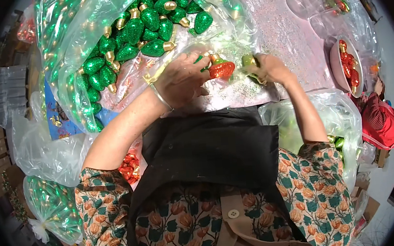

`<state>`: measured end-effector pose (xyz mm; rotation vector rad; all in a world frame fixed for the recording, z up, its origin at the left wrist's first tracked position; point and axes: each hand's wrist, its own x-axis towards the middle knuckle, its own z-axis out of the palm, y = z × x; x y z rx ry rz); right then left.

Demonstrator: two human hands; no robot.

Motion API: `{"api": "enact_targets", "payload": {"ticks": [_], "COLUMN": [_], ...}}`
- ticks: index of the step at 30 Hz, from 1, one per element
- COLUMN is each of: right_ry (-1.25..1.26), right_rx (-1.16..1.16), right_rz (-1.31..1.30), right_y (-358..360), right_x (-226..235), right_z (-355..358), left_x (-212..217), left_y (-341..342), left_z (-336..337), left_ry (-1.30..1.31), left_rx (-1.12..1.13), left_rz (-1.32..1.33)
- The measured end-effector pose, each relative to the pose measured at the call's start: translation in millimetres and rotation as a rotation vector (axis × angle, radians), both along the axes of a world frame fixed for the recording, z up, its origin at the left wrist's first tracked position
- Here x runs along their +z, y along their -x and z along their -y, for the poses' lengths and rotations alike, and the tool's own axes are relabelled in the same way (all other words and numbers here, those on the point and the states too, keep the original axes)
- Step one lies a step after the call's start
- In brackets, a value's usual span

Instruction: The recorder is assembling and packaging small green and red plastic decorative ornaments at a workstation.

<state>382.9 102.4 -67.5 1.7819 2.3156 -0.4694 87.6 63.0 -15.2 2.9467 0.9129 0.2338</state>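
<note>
- The left hand (184,80) was up around 12 o'clock, fingers curled and slightly parted, with a bit of green showing between them. Couldn't tell if they were actually pinching anything.
- The red glitter ornament (222,70) sat around 1 o'clock, right by those fingertips, its cap end pointing roughly toward 11.
- The right hand (272,68) was at about 2 o'clock, fingers bunched together and pinching a greenish-gold piece (251,69), too blurry to make out properly.
- A big heap of green glitter bulbs (150,20) with gold caps filled the 11 o'clock side, inside clear plastic (66,45).
- Both hands were over a glitter-dusted pinkish cover (274,19).
- Out between 2 and 3 o'clock, a pale bowl (337,68) held red ornaments (349,65).
- Around 8 o'clock, a tied clear bag (50,204) had more green stuff in it.
</note>
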Motion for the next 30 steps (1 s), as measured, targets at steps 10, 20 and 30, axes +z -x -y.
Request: {"api": "enact_targets", "payload": {"ticks": [10, 20, 30], "right_ry": [0.005, 0.012, -0.226], "right_rx": [0.027, 0.130, 0.687], "right_rz": [0.024, -0.967, -0.304], "right_y": [11, 75, 110], "right_x": [43, 116, 106], "right_z": [-6, -15, -12], "left_x": [6, -10, -19], "left_y": [7, 11, 18], "left_z": [-5, -6, -4], "left_ry": [0.101, -0.053, -0.015], "left_rx": [0.024, -0.076, -0.053], "left_rz": [0.002, 0.310, 0.334]}}
